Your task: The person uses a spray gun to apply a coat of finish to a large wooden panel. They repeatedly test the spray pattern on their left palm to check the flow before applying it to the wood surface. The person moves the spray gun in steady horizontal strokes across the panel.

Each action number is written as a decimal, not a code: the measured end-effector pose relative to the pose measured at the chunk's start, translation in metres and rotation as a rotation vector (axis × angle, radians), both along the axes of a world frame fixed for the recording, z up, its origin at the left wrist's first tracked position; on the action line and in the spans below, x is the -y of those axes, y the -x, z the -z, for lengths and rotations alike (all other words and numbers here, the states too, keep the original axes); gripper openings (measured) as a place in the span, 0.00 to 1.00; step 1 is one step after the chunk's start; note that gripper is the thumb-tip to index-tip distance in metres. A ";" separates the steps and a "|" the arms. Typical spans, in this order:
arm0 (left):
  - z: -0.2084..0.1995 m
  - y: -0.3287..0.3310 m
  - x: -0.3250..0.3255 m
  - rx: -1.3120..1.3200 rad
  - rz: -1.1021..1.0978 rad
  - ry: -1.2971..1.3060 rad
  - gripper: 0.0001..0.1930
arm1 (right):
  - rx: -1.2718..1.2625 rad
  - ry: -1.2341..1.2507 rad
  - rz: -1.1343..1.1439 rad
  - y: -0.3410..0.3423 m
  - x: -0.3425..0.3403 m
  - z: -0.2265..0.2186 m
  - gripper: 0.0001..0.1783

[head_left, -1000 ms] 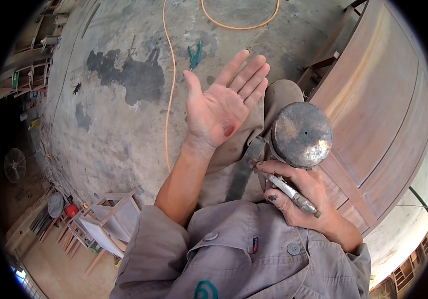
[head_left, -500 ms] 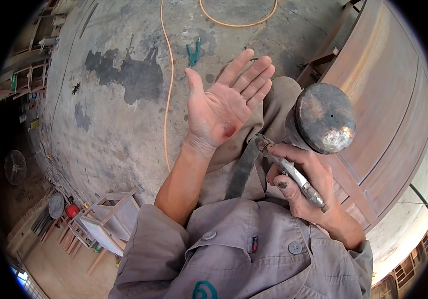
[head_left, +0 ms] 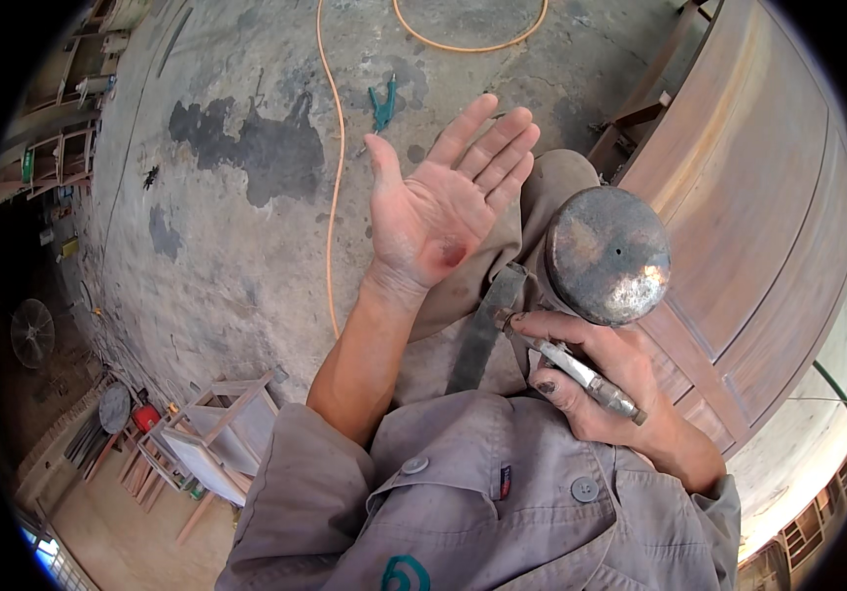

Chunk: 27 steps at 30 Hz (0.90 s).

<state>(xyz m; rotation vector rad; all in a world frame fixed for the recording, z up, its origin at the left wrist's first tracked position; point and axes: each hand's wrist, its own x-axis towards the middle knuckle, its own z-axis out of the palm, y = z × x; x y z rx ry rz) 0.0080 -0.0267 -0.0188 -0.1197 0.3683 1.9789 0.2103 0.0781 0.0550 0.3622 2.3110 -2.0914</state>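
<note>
My left hand (head_left: 443, 202) is held palm up with its fingers straight and the thumb apart. A reddish-brown mark shows on the heel of that palm, and nothing lies in it. To its right, my right hand (head_left: 612, 379) is wrapped round the metal body of a spray gun (head_left: 573, 368), with some of the grip hidden by the fingers. Above that hand sits the gun's round metal cup (head_left: 609, 254), its worn dark lid facing up with a small hole in it.
A large brown wooden panel (head_left: 768, 187) stands along the right side. An orange hose (head_left: 336, 197) runs over the stained concrete floor near a teal air blow gun (head_left: 382, 103). Wooden frames (head_left: 221, 438) stand at lower left, and a fan (head_left: 32, 333) at far left.
My right hand has tilted the spray gun, so its cup has shifted left and slightly nearer to me. My left hand has barely moved.
</note>
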 end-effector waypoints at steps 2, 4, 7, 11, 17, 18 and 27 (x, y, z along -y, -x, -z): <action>0.000 0.000 0.001 -0.022 0.008 0.007 0.56 | -0.006 0.014 -0.009 0.000 0.001 0.002 0.25; -0.001 0.000 0.003 -0.022 0.010 0.014 0.56 | -0.014 0.037 0.014 0.000 0.005 0.005 0.25; 0.000 -0.001 0.005 -0.022 0.025 -0.001 0.56 | -0.074 -0.002 0.057 0.004 0.004 0.004 0.22; 0.001 -0.003 -0.004 -0.126 0.044 0.082 0.55 | -0.049 -0.034 0.088 -0.003 -0.004 0.005 0.23; 0.031 -0.012 0.006 -1.407 0.113 0.943 0.28 | -0.036 -0.057 0.266 -0.054 -0.027 0.016 0.21; 0.033 -0.009 0.002 -1.706 0.113 0.979 0.26 | -0.032 -0.071 0.332 -0.067 -0.030 0.022 0.20; 0.058 0.053 -0.019 -2.181 0.417 1.200 0.19 | 0.103 -0.219 0.702 -0.176 -0.069 0.055 0.18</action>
